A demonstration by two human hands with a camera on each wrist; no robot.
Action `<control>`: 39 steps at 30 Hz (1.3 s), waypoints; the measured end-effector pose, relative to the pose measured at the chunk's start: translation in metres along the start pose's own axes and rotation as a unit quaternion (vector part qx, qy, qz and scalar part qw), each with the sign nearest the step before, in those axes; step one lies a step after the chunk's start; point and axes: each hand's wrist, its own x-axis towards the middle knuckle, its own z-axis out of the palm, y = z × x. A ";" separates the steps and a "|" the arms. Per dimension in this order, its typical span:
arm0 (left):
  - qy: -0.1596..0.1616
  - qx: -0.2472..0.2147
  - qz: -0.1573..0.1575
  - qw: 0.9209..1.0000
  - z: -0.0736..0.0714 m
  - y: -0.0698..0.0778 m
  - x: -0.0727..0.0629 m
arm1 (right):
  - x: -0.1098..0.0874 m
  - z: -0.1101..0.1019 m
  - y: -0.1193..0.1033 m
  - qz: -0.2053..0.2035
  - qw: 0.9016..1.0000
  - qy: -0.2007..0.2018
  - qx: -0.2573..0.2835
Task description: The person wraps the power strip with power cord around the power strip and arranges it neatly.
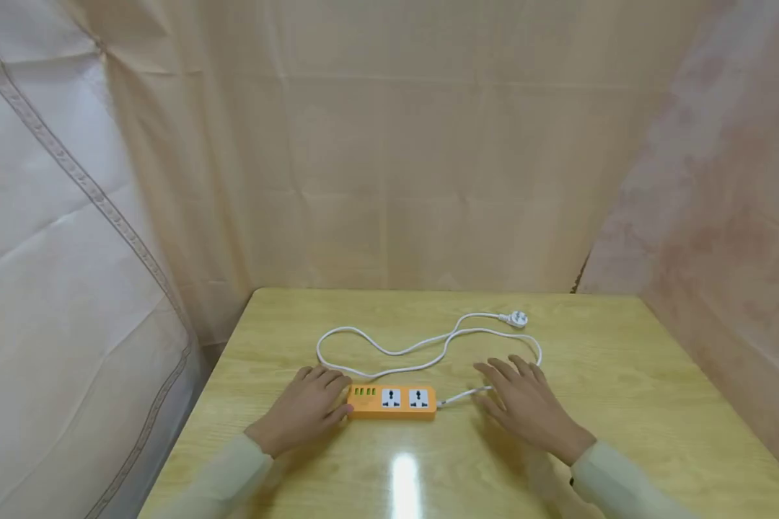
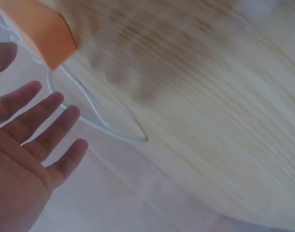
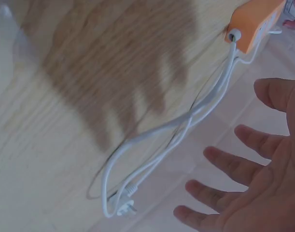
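Observation:
An orange power strip lies on the table, with two white sockets and several USB ports on its top. Its white cord leaves the right end and loops behind it to a white plug. At the strip's left end is my left hand, fingers spread and relaxed; in the left wrist view the palm holds nothing. My right hand hovers over the cord to the right of the strip, its fingers loosely extended. The right wrist view shows that palm bare, beside the cord.
The wooden table has its far edge against a beige cloth backdrop. Pale cloth sheets hang along the left side and the right side. A bright light reflection shows on the tabletop near the front.

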 end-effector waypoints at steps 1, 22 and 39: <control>-0.005 0.000 0.000 1.000 0.001 0.002 0.002 | 0.002 0.001 0.000 -0.006 1.000 0.009 0.001; -0.061 -0.006 0.018 0.998 0.015 0.013 0.047 | 0.022 0.026 0.004 -0.066 0.997 0.016 -0.020; -0.087 -0.030 -0.007 0.996 0.011 0.026 0.057 | 0.012 0.032 0.021 -0.035 0.999 -0.015 0.023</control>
